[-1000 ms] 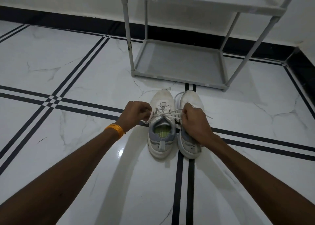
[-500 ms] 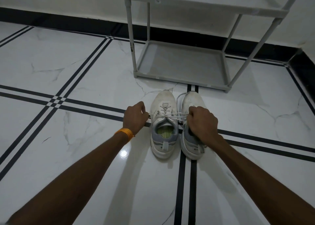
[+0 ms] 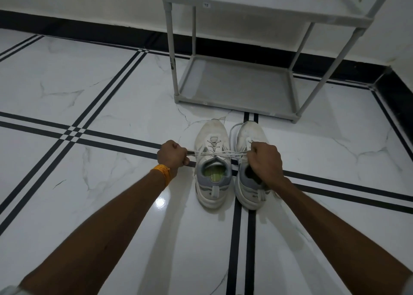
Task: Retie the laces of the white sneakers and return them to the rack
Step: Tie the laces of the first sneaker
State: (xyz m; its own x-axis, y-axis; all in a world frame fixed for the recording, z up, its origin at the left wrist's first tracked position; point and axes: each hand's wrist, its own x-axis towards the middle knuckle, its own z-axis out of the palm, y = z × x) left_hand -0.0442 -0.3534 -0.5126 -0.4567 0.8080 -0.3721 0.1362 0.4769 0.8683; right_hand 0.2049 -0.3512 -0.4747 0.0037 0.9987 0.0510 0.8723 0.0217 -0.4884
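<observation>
Two white sneakers stand side by side on the floor, toes toward the rack. The left sneaker (image 3: 212, 138) has a grey collar and a green insole. Its laces (image 3: 220, 153) are stretched tight sideways across the tongue. My left hand (image 3: 171, 155), with an orange band at the wrist, is fisted on one lace end to the left of the shoe. My right hand (image 3: 264, 159) grips the other end above the right sneaker (image 3: 249, 133), covering that shoe's tongue. The grey rack (image 3: 234, 103) stands just beyond the toes.
The floor is glossy white marble tile with black double stripes (image 3: 242, 238). A black skirting (image 3: 93, 34) runs along the white wall behind the rack. The rack's lower shelf (image 3: 237, 82) holds nothing; an upper shelf (image 3: 268, 1) crosses the top of the view.
My hands have moved apart, the left one outward to the left, and the laces of the left sneaker have been drawn taut between them.
</observation>
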